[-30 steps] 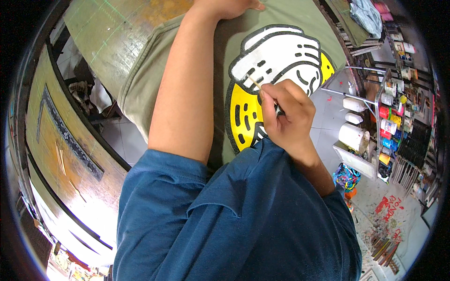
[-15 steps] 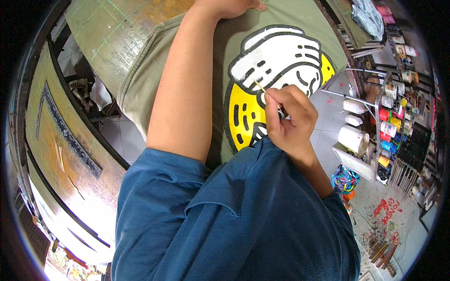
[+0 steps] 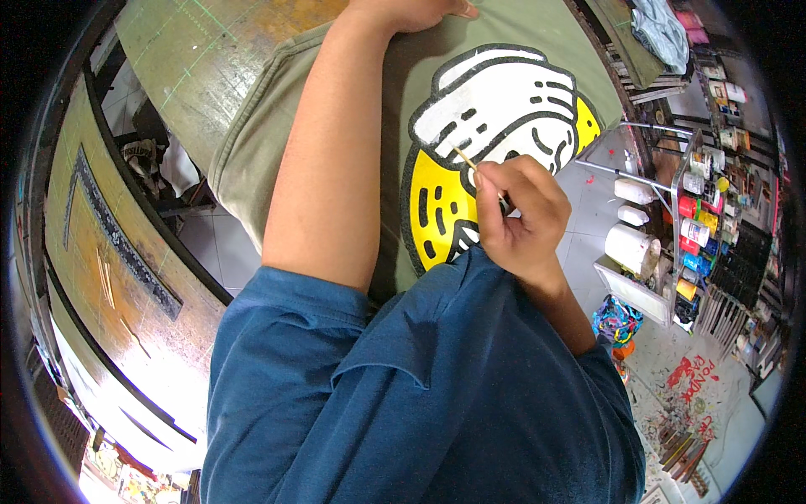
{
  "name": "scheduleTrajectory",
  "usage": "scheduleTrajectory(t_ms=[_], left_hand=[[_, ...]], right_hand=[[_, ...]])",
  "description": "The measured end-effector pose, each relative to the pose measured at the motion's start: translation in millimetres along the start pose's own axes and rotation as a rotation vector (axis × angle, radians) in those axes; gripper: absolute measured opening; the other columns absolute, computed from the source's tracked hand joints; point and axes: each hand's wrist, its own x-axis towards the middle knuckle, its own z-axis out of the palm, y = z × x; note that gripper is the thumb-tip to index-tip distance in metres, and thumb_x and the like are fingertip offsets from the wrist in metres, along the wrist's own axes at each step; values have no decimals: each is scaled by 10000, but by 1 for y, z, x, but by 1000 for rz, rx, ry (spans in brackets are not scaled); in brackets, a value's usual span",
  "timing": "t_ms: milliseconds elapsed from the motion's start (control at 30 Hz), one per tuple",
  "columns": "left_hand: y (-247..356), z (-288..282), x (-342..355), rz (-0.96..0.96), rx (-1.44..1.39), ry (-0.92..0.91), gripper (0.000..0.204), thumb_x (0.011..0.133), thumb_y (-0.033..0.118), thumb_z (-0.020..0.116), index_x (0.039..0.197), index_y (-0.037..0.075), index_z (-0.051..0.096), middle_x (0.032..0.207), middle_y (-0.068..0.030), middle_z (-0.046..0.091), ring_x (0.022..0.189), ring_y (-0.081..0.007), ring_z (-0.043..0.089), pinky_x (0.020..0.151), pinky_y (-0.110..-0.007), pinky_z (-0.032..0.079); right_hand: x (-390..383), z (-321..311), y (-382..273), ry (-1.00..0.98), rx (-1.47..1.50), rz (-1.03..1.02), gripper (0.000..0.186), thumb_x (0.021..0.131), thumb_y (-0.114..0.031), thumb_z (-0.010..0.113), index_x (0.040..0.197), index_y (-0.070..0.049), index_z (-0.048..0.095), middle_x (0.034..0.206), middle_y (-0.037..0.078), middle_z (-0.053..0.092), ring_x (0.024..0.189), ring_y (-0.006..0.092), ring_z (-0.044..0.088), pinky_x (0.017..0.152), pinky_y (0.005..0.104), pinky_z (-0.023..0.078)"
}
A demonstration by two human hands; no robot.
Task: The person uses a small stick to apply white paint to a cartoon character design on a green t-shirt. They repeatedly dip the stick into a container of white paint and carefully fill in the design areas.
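Observation:
An olive-green garment (image 3: 353, 193) lies spread over a worn board. On it is a cartoon print (image 3: 495, 109) in white and yellow with thick black outlines. My right hand (image 3: 525, 210) pinches a thin wooden stick (image 3: 465, 159) between thumb and fingers. The stick's tip is at the lower edge of the print's white part; whether it touches cannot be told. At the top edge, my left hand (image 3: 416, 13) rests on the cloth, partly cut off, with its thumb stretched out and the other fingers mostly out of view. My left forearm crosses the garment.
At the left, another board (image 3: 159, 344) holds a dark metal square (image 3: 113, 223) and several thin sticks (image 3: 106, 277). To the right stands a metal-framed rack (image 3: 676, 218) beside shelves of paint pots. A white tub (image 3: 631, 249) and a paint-stained tiled floor (image 3: 663, 378) are there too.
The stick's tip has shifted very slightly downward on the print, with a small movement of my right hand. My left hand stays where it was.

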Motion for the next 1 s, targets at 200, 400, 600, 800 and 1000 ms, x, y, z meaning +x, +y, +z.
scheduleTrajectory(t_ms=[200, 400, 600, 800, 1000], left_hand=[[-3, 4, 4, 4, 28, 15, 241, 721, 182, 885, 901, 66, 774, 806, -82, 746, 765, -187, 704, 735, -323, 538], [-2, 1, 3, 13, 24, 4, 234, 726, 177, 876, 903, 62, 775, 819, -89, 752, 774, -193, 710, 745, -324, 541], [-2, 0, 1, 27, 11, 7, 243, 719, 177, 881, 903, 59, 774, 817, -83, 752, 771, -189, 709, 741, -321, 539], [-1, 1, -1, 106, 20, 25, 250, 707, 188, 893, 876, 57, 763, 762, -66, 727, 723, -178, 685, 698, -326, 526], [-7, 8, 8, 98, 148, 1, 311, 696, 290, 916, 907, 97, 793, 839, -7, 741, 774, -123, 667, 762, -306, 515]], right_hand=[[-2, 2, 6, 54, -44, -17, 141, 791, -6, 728, 921, -48, 695, 765, 97, 634, 649, 284, 611, 584, 371, 436], [-1, 3, 7, 61, -47, -33, 138, 783, -13, 727, 908, -58, 691, 755, 91, 619, 635, 279, 596, 579, 372, 428], [-1, 3, 3, 11, -28, -59, 116, 796, -30, 709, 905, -66, 693, 742, 84, 610, 626, 279, 589, 569, 373, 421], [-1, -7, 3, 41, 25, -43, 135, 792, -15, 719, 918, -58, 695, 748, 90, 622, 606, 273, 577, 564, 347, 436], [-30, -38, 28, 404, 131, 278, 88, 891, 27, 704, 978, 15, 710, 784, 47, 626, 647, 101, 524, 579, 238, 412]])
